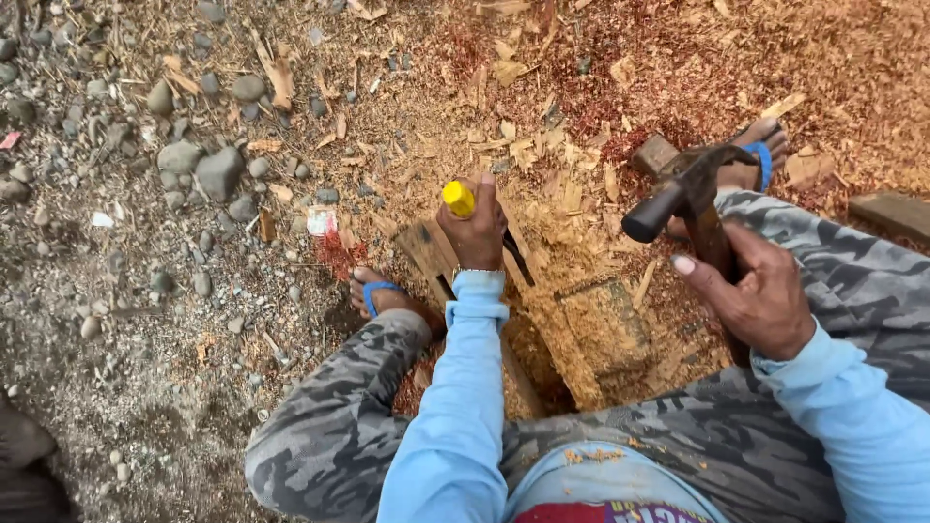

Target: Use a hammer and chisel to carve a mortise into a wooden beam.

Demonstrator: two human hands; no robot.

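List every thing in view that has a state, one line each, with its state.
Left hand: closed around the chisel.
Chisel: yellow-handled, gripped, blade down toward the plank.
Right hand: closed on the hammer handle.
Hammer: raised, head in the air, clear of the chisel.
Plank: lying flat, partly under wood chips.
Wood chips: loose, piled over the ground.
Sandals: blue-strapped, worn on both feet.

This is an outdoor woodworking spot on bare ground, not an indoor shop. Grey pebbles and gravel [194, 165] cover the left of the frame, while wood chips and reddish sawdust [581, 107] spread across the upper right. A chiselled timber block [591, 329] lies on the ground at lower centre, with a hammer [678, 199] above it.
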